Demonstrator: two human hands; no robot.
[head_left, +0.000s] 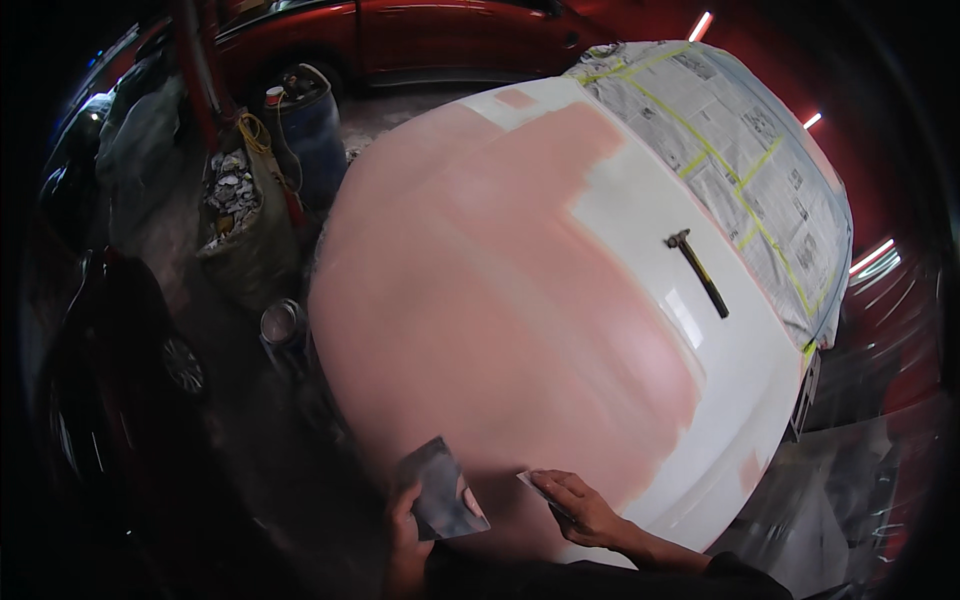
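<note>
My left hand (405, 520) holds a flat, shiny rectangular metal plate (435, 490) near the lower edge of the car hood. My right hand (575, 505) grips a small flat spreader (533, 483), just right of the plate. The hood (440, 270) is coated with broad pink patches over white paint. A hammer (700, 270) with a black and yellow handle lies on the white part at the right. I cannot make out whether anything is on the plate or the spreader.
Paper and green tape mask the windscreen (725, 160) at upper right. To the left stand a blue drum (310, 135), a full sack (240, 240), a bucket (285, 330) and a red post (195, 70). A red car (450, 35) is behind, a dark car (120, 370) at left.
</note>
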